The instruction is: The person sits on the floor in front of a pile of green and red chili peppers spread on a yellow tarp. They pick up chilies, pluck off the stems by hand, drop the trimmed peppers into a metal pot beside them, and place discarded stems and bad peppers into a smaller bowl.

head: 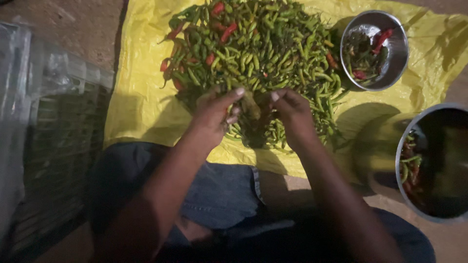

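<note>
The scene is dim, lit from above and ahead, so the yellow sheet (141, 97) is brightest at the top. The arms and lap below sink into deep shadow. Both steel bowls, the small bowl (397, 53) and the large bowl (404, 146), catch soft glare on their rims. The large bowl is smeared with motion blur, and the left edge looks murky and soft.

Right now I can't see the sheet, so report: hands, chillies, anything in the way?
Left hand and right hand both in the chilli pile, fingers closed on one green chilli. Nothing blocking. Two steel bowls at right.
</note>
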Available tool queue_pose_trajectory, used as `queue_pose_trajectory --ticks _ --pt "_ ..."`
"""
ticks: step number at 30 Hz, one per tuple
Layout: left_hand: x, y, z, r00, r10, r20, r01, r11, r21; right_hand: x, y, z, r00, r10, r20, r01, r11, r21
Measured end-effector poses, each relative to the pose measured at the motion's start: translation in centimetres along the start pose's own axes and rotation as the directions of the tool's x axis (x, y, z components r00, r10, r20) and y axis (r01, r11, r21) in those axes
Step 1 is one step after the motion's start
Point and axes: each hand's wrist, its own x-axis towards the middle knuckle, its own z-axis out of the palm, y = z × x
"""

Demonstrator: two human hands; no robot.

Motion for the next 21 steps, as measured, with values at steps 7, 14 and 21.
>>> queue_pose_trajectory --ticks 7,14,21 --pt "1.4 -2.9 0.2 0.993 -0.039 0.108 0.003 0.95 0.312 -0.8 -2.3 0.2 0.983 -0.061 0.174 0.067 0.997 -0.028" --pt "1.2 -4.3 -0.7 0.932 0.18 0.313 -0.338 0.74 0.582 -0.8 -2.8 -1.1 0.968 0.004 0.252 0.069 0.957 -0.282" --pt "2.5 -3.8 -1.2 0.985 -0.112 0.132 0.071 0.957 0.281 -1.3 -6.6 -8.3 0.969 -0.098 -0.226 -0.037 0.85 -0.525"
